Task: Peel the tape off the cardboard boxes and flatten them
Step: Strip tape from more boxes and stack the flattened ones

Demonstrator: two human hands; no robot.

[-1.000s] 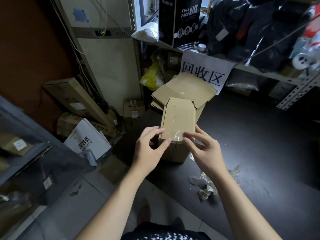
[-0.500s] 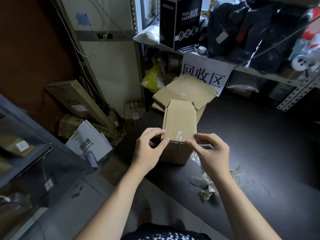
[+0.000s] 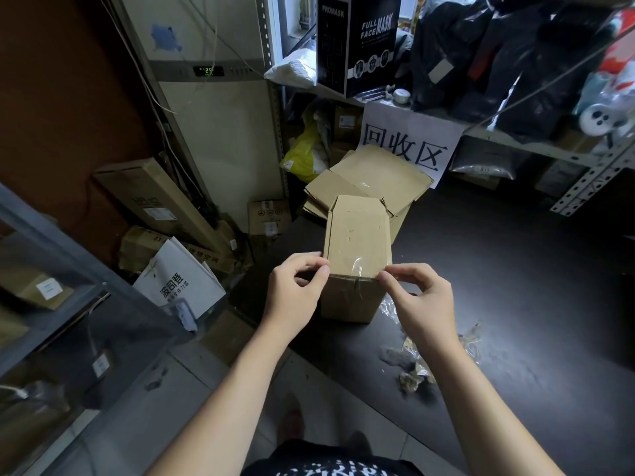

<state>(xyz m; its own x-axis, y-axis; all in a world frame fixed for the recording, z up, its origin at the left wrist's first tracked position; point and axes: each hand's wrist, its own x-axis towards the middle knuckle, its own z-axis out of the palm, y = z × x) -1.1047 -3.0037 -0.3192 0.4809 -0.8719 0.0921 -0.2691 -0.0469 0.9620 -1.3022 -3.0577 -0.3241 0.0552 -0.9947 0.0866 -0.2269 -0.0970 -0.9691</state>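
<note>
The cardboard box (image 3: 347, 298) stands on the dark table (image 3: 515, 286), close to its near edge and directly in front of the person, with its top panel running lengthwise away from them. A strip of clear tape (image 3: 358, 266) glints at the middle of the near top edge and folds over it onto the front face, so its long axis points toward the person, midway between the two hands. The left hand (image 3: 295, 292) pinches the box's near left corner with thumb and curled forefinger, and the right hand (image 3: 424, 300) brings thumb and forefinger tips together at the near right corner; whether any tape lies in that pinch cannot be told. Both are about equally near the strip, each needing only a short sideways move inward along the edge. I judge the right the likelier peeler, while the left braces the box. Just behind the box lies a stack of flattened cardboard (image 3: 374, 176), under a paper sign (image 3: 409, 146) on the shelf. Crumpled tape scraps (image 3: 412, 372) lie on the table near the right wrist, out of the way of the fingers. Nothing blocks the strip itself.
</note>
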